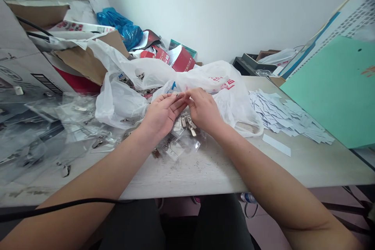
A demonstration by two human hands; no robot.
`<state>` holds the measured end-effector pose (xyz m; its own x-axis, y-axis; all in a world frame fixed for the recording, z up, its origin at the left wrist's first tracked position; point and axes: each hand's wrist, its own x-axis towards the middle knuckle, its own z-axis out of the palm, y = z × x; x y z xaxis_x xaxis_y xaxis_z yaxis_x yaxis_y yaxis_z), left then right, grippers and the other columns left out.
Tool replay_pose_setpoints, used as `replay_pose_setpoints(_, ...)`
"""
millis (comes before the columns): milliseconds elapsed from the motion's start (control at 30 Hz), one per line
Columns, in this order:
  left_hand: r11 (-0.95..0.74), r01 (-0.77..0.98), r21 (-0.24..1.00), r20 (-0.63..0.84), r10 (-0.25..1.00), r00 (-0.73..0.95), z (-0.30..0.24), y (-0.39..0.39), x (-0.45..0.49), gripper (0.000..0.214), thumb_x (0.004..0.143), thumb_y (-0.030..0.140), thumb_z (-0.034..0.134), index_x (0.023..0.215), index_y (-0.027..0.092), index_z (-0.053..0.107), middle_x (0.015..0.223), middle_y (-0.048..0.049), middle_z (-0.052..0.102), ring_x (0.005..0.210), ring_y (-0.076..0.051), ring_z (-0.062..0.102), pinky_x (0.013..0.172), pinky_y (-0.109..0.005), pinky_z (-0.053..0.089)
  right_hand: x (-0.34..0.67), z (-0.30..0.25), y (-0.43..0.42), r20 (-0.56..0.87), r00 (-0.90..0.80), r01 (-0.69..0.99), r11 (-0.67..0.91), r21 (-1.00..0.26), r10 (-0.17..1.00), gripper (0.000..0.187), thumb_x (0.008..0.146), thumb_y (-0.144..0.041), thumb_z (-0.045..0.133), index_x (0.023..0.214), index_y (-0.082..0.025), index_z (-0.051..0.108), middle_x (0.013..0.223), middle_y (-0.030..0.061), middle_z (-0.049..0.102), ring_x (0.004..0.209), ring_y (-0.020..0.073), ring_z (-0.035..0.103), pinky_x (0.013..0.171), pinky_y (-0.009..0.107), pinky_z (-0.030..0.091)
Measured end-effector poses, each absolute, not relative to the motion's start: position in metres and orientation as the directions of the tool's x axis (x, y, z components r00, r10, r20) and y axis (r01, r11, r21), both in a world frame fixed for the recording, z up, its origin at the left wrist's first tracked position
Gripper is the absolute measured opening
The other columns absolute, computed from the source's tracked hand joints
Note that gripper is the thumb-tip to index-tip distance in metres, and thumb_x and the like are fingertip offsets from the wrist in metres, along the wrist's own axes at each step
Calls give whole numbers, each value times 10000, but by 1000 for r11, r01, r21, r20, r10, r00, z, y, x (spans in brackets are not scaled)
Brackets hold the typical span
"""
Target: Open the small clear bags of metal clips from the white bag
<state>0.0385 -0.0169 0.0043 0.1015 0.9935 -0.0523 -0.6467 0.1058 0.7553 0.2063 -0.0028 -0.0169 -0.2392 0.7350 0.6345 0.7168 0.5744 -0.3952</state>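
Small metal piece (177,95), at the fingertips, above loose clips (184,121).
Nearer than the hands: clear plastic sleeves (175,150). Left hand (160,114): half open, palm up, piece at its fingertips, firmness of hold unclear. Right hand (203,108): fingers bunched against the left's; contents cannot be told. Just beyond: white plastic bag (231,99). Risks, judged: slack pinch, piece lost among the clips below; knuckles catching the bag.

Clips (184,122) on table (205,179); bag (211,71) behind; paper slips (281,113) to right, pouches (77,119) to left.
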Motion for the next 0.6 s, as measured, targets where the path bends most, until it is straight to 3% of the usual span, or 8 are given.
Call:
replay_pose_setpoints(133, 79, -619, 781, -34, 996, 84, 6, -19, 42, 195, 1047, 86, 689, 885, 178, 630, 1036, -105, 854, 1041, -196, 854, 1205, -434, 604, 205, -18, -4, 593, -176, 626, 555, -549, 785, 82, 1066, -263, 516, 1039, -265, 593, 1115, 104, 756, 1047, 307, 672, 952, 474, 504)
replay_pose_setpoints(267, 68, -603, 794, -34, 997, 68, 8, -22, 44, 209, 1073, 94, 664, 888, 184, 629, 1021, -82, 858, 1007, -174, 854, 1216, -438, 603, 203, -18, -7, 536, -88, 508, 501, -701, 839, 76, 1068, -331, 529, 1018, -275, 541, 1054, 69, 738, 996, 277, 681, 934, 455, 511)
replay_pose_setpoints(600, 65, -584, 809, -10, 995, 97, 7, -25, 44, 171, 1075, 129, 681, 924, 184, 623, 1046, -82, 855, 1024, -178, 855, 1241, -456, 583, 200, -23, -7, 436, -35, 367, 418, -831, 899, 103, 1060, -372, 548, 1028, -275, 543, 1052, 52, 719, 959, 255, 676, 919, 453, 524)
